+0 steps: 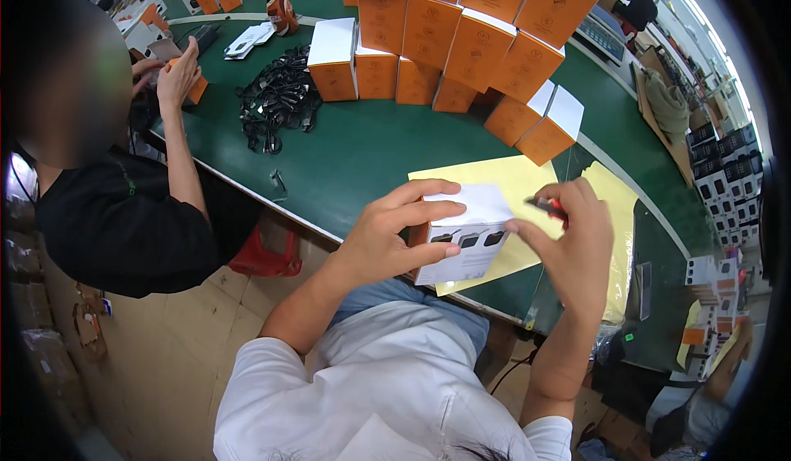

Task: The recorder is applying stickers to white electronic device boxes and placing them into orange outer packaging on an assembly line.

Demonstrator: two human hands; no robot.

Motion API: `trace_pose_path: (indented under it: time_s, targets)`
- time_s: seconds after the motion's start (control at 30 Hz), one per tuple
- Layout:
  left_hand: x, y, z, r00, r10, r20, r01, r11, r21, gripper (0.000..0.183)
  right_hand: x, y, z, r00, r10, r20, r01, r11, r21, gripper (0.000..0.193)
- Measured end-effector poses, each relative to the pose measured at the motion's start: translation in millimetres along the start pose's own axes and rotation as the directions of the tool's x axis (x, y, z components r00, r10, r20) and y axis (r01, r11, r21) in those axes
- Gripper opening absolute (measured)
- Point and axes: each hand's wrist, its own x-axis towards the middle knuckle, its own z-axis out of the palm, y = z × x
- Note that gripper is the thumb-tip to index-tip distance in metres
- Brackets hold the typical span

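Observation:
A white box (470, 251) with dark device pictures on its side and an orange face stands near the front edge of the table. My left hand (387, 234) is closed round its left side, fingers over the top and thumb along the front. My right hand (581, 243) grips a small red-and-black tool (550, 206), slightly blurred, whose kind I cannot make out. The right thumb tip is at the box's right upper corner. Under the box lies a yellow sheet (523, 182).
Stacked orange-and-white boxes (432, 32) fill the back of the green table (362, 152). A heap of black cables (280, 94) lies left of them, near a brown bottle (280, 8). More yellow sheets (614, 214) lie at right. A co-worker (124, 214) sits at left, handling an orange box.

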Motion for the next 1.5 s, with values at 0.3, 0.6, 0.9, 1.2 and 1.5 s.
trace_pose_path:
  time_s: [0.3, 0.6, 0.9, 1.2, 1.5]
  targets:
    - [-1.0, -2.9, 6.3, 1.000, 0.005, -0.016, -0.006, 1.000, -0.005, 0.046, -19.8, -6.6, 38.7, 0.992, -0.130, 0.003, 0.124, 0.951, 0.284, 0.021]
    - [4.7, -7.8, 5.0, 0.998, 0.046, -0.043, -0.046, 0.999, -0.001, 0.040, -16.8, -7.1, 31.1, 0.976, -0.213, 0.035, 0.208, 0.973, 0.104, 0.032]
    - [13.7, -38.1, -26.0, 0.916, 0.390, -0.097, -0.226, 0.699, 0.679, 0.056, -54.3, 27.7, 29.1, 0.909, 0.108, 0.402, -0.171, 0.977, 0.125, 0.035]
    - [-7.9, -48.2, 12.7, 0.869, 0.082, 0.487, -0.255, 0.919, 0.300, 0.057, -68.9, 26.8, 48.3, 0.899, 0.000, 0.438, -0.049, 0.994, 0.101, 0.023]
    - [-6.2, -48.9, 16.0, 0.862, -0.023, 0.506, -0.193, 0.909, 0.370, 0.065, -66.9, 23.8, 60.6, 0.901, -0.008, 0.434, -0.021, 0.998, 0.063, 0.020]
